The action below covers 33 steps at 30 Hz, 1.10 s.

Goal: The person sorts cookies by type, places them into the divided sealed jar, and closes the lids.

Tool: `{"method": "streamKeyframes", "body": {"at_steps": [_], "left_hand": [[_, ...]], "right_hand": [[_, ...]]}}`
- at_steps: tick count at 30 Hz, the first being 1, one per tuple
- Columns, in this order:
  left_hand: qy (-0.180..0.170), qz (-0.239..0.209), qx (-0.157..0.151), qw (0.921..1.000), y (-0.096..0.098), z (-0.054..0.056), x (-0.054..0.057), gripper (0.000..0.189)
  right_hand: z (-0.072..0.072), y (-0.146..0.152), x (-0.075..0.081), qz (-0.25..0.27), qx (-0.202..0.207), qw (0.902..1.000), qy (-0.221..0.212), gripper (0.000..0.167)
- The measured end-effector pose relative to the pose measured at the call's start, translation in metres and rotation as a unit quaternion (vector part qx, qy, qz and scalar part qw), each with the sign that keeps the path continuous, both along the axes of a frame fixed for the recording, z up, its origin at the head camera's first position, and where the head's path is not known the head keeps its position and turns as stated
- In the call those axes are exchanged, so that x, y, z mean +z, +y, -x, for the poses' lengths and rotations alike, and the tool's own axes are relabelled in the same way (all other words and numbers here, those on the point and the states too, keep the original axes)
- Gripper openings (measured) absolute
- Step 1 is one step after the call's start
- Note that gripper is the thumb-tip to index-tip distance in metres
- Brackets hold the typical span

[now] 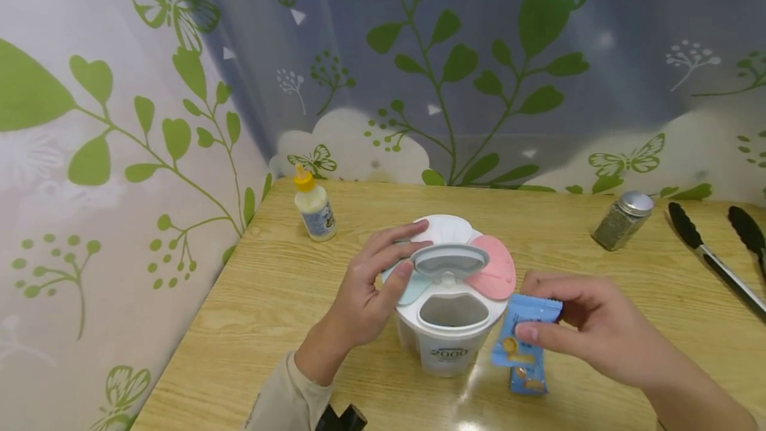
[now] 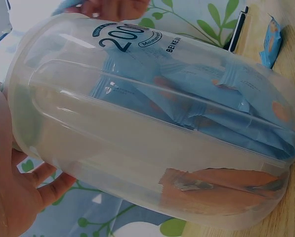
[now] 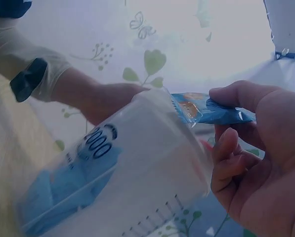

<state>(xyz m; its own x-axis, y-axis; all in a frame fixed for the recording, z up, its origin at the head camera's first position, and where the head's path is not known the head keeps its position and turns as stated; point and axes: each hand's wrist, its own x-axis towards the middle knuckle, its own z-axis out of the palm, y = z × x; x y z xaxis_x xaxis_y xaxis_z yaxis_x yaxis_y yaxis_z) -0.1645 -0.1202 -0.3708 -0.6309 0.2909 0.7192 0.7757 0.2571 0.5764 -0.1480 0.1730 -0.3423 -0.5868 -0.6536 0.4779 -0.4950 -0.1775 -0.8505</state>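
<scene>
A clear divided storage container stands on the table under a white lid with pastel flaps. Its front grey flap is raised, leaving that compartment uncovered. My left hand rests on the lid's left side, fingers extended and thumb near the raised flap. Between thumb and fingers, my right hand pinches a blue snack packet, held by the container's right rim. Another blue packet lies on the table below it. Through the wall, the left wrist view shows several blue packets and an orange-brown packet in separate compartments.
On the wooden table, a yellow-capped glue bottle stands at back left. A glass spice jar is at back right, beside black-tipped tongs. A patterned curtain borders the table behind and at left.
</scene>
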Motion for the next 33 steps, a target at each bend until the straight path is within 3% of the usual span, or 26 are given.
{"method": "streamKeyframes", "body": {"at_steps": [7,12,17,21,25,28,33], "left_hand": [[-0.004,0.001,0.001,1.0000,0.000,0.000,0.000,0.036],[-0.004,0.001,0.000,1.0000,0.000,0.000,0.001,0.036],[-0.002,0.003,0.001,1.0000,0.000,0.000,0.001,0.036],[-0.004,0.002,-0.001,1.0000,0.000,0.000,0.000,0.036],[-0.003,0.002,0.000,1.0000,0.000,0.000,0.001,0.035],[-0.003,0.003,0.000,1.0000,0.000,0.000,0.001,0.035],[-0.003,0.003,0.001,1.0000,0.000,-0.001,0.001,0.034]], "right_hand": [[0.006,-0.020,0.015,0.075,0.031,0.9967,0.010,0.039],[0.008,-0.030,0.026,0.103,-0.008,0.9946,0.009,0.034],[0.002,-0.042,0.036,0.045,-0.096,0.9934,0.044,0.029],[-0.003,-0.046,0.037,-0.025,-0.163,0.9835,0.075,0.032],[-0.006,-0.047,0.035,-0.046,-0.186,0.9749,0.113,0.035],[-0.006,-0.048,0.033,-0.032,-0.187,0.9711,0.145,0.036],[-0.008,-0.047,0.030,-0.041,-0.191,0.9726,0.126,0.033]]}}
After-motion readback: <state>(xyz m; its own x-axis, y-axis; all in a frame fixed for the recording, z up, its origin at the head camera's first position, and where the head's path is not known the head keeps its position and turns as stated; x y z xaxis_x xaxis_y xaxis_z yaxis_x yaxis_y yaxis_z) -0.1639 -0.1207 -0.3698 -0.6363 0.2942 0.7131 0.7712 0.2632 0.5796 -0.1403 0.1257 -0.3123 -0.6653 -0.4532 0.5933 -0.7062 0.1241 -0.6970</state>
